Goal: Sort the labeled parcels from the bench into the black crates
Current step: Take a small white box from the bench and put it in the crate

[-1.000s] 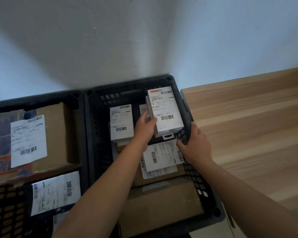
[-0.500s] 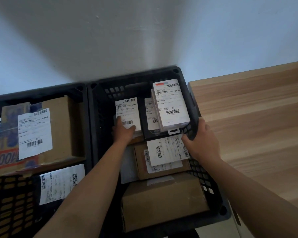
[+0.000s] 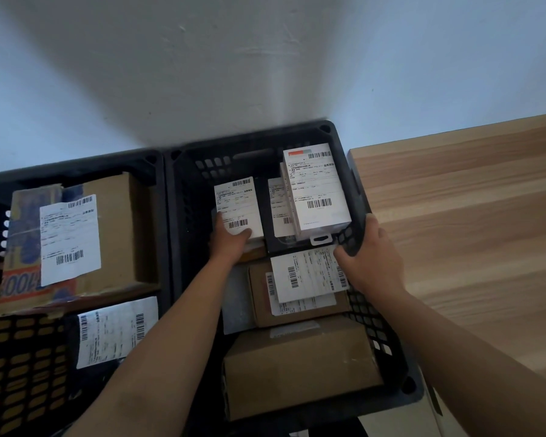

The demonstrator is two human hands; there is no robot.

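Observation:
Two black crates stand side by side by the wall. The right crate holds several labeled parcels. My left hand grips the near end of a small white labeled parcel at the crate's far left. A taller white labeled box leans at the far right of that crate. My right hand grips the right crate's side wall, thumb outside and fingers inside. Below lie a brown parcel with white labels and a plain cardboard box.
The left crate holds a large brown box with a white label and a dark parcel with a label. A wooden bench runs along the right. A pale wall stands behind.
My left hand left the tall white box and moved left onto the small white parcel. The right hand shifted up onto the crate wall. The tall box stayed in the crate.

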